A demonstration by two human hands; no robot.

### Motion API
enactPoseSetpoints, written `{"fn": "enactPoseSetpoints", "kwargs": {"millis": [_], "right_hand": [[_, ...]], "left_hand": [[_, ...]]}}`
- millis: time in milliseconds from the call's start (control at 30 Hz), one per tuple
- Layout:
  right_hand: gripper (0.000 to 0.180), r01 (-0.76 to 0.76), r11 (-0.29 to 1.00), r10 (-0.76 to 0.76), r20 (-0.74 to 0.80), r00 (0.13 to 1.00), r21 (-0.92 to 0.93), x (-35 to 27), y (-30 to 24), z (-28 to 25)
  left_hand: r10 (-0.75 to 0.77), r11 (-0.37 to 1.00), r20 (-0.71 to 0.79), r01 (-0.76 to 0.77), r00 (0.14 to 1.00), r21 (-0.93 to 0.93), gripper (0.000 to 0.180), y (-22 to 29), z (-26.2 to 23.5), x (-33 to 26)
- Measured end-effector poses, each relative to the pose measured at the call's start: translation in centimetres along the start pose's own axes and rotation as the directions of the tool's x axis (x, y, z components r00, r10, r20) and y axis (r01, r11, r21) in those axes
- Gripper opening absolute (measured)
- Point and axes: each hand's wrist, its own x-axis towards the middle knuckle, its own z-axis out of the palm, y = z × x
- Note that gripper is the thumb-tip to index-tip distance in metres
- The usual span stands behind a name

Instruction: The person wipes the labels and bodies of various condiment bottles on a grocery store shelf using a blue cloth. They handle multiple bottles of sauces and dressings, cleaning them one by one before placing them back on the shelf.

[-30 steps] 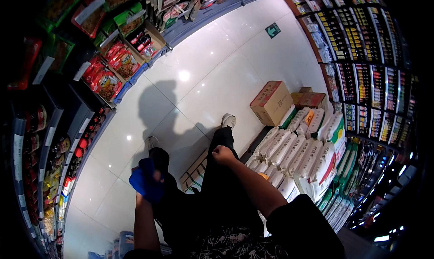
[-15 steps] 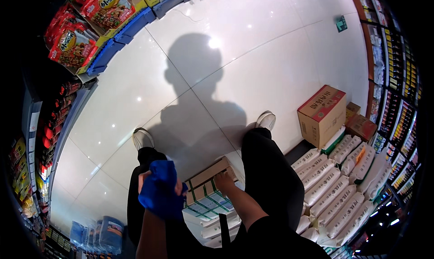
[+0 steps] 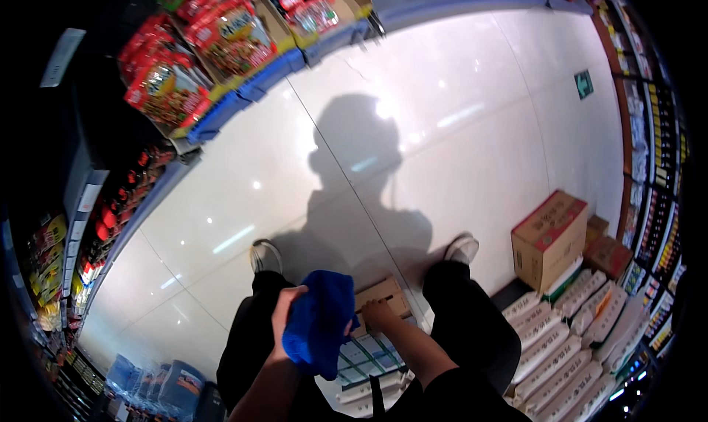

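A bunched blue cloth [image 3: 321, 325] is in my left hand [image 3: 286, 310], whose fingers wrap round its left side. The cloth hides much of what lies behind it. My right hand [image 3: 377, 316] is to the right of it, its fingers curled down at the edge of a cardboard box [image 3: 389, 293] between my legs. Just below this hand are white packs with green bands [image 3: 372, 356]. The fingertips of my right hand are hidden.
Long white packs [image 3: 546, 348] lie in rows at right, beside a brown carton [image 3: 549, 241] with a red-edged top. Shelves with red food bags [image 3: 232, 39] line the upper left. Blue wrapped packs [image 3: 177, 389] stand at lower left. Bottle shelves [image 3: 656, 171] run along the right.
The view has shifted, so the floor, shelves and boxes sit lower and further right. The blue cloth has come closer to my right hand, which stays at the cardboard box.
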Motion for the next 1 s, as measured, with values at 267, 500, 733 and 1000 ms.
{"fn": "enactPoseSetpoints", "kwargs": {"millis": [267,500,733,1000], "right_hand": [[0.086,0.013,0.999,-0.024,0.218,0.976,0.052,-0.4,2.8,-19.7],[0.088,-0.033,0.999,0.027,0.213,0.977,0.025,2.1,5.1,-22.4],[0.085,-0.028,0.992,0.051,0.185,0.981,-0.123,3.3,6.1,-21.4],[0.082,-0.099,0.975,0.146,0.243,0.959,-0.197,2.3,5.5,-25.6]], "left_hand": [[0.133,0.989,0.233,-0.115,0.963,-0.090,0.064,7.2,1.6,2.1],[0.302,0.953,0.299,-0.297,0.905,-0.064,0.068,12.7,5.4,0.7],[0.227,0.970,0.385,-0.173,0.894,-0.171,0.055,16.2,3.6,3.4],[0.298,0.951,0.483,-0.210,0.824,-0.228,0.050,22.5,4.4,2.3]]}}
